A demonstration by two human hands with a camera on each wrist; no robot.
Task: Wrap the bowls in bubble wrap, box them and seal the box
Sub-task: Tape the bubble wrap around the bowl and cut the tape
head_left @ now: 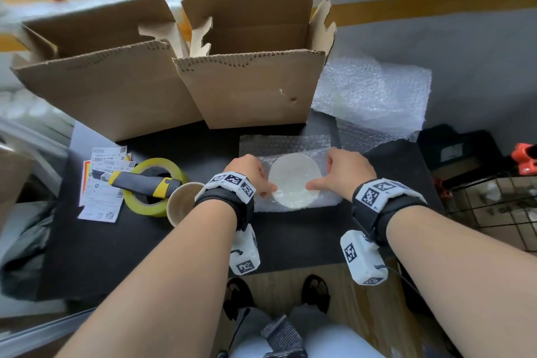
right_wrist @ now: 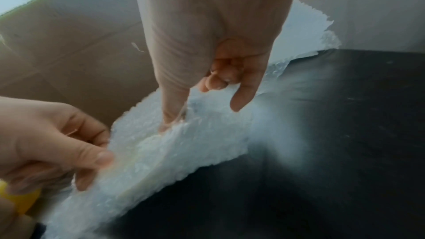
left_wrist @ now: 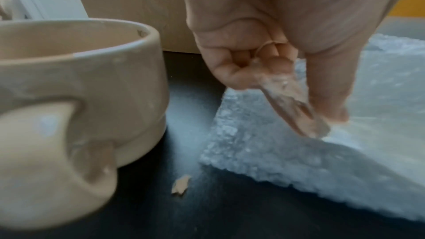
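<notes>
A shallow white bowl (head_left: 293, 180) lies on a sheet of bubble wrap (head_left: 290, 144) on the black table, in front of an open cardboard box (head_left: 252, 93). My left hand (head_left: 268, 187) is at the bowl's left rim. In the left wrist view its thumb and fingers (left_wrist: 287, 86) pinch the bubble wrap (left_wrist: 276, 161). My right hand (head_left: 316, 183) is at the right rim, thumb laid over the bowl. In the right wrist view its thumb (right_wrist: 170, 112) digs into the raised bubble wrap (right_wrist: 172, 152), the other fingers curled behind. The bowl's underside is hidden.
A second open box (head_left: 110, 96) stands at the left. Left of my hands are a beige mug (head_left: 181, 203), a yellow tape roll (head_left: 151, 209), a utility knife (head_left: 139, 182) and paper labels (head_left: 101, 192). More bubble wrap (head_left: 374, 96) lies at the back right.
</notes>
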